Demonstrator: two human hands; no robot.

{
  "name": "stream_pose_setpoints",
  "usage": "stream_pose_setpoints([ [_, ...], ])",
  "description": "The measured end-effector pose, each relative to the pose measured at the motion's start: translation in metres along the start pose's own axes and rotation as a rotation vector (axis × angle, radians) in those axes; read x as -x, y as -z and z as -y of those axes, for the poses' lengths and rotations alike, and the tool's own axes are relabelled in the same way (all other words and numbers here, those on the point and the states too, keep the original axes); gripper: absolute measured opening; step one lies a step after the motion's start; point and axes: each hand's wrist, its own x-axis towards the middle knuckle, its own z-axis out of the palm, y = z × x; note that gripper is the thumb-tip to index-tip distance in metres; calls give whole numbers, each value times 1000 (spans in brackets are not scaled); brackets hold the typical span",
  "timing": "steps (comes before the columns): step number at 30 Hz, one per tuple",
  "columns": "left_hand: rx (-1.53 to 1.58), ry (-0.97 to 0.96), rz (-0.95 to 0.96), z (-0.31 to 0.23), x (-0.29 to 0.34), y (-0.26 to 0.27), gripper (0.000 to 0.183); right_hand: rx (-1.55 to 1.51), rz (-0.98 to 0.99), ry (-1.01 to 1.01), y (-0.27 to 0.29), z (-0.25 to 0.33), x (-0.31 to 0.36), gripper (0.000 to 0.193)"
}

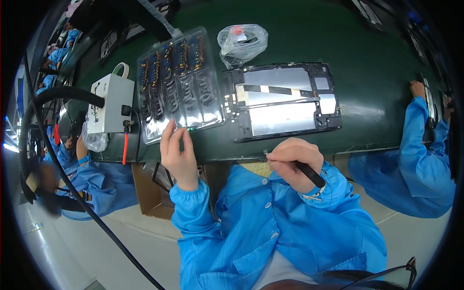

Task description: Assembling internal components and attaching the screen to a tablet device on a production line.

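Observation:
My left hand (179, 157) is at the near edge of a clear plastic tray (209, 119), its fingers apart and the tips at the rim. Rows of small dark circuit parts (170, 92) with gold spots lie in the tray's compartments. A small green spot shows by those fingertips; I cannot make out what it is. Closed in a pinch, my right hand (297, 162) holds a slim tool with a black handle (310, 174) over the table's front edge. Its small tip is hard to make out. Just beyond lies a tablet-like device frame (278, 121) with silver panels and a dark strip across it.
A clear plastic bag (241, 44) with a red-topped thing inside sits beyond the frame. Left of the tray stands a white box (112, 106) with a black hose and red cable. An open cardboard box (147, 191) is below the table. Co-workers in blue (418, 145) sit on both sides.

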Motion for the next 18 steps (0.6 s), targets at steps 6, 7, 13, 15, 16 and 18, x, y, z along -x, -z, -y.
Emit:
stream_pose_setpoints([
  [6,-56,-101,11,18,3,-9,12,-11,21,39,-3,-3,-1,18],
  [7,-98,-128,35,19,4,-9,12,-7,22,20,-2,-3,0,18],
  [13,-189,-229,131,21,11,0,14,-8,31,-5,1,-1,-1,19],
  [15,-231,-288,184,20,10,5,17,9,29,-4,6,0,-2,19],
  [16,-215,-299,187,13,7,6,17,15,23,-19,11,2,-3,19],
  [18,-343,-337,214,-2,-4,16,20,28,19,-27,21,5,-7,18],
])
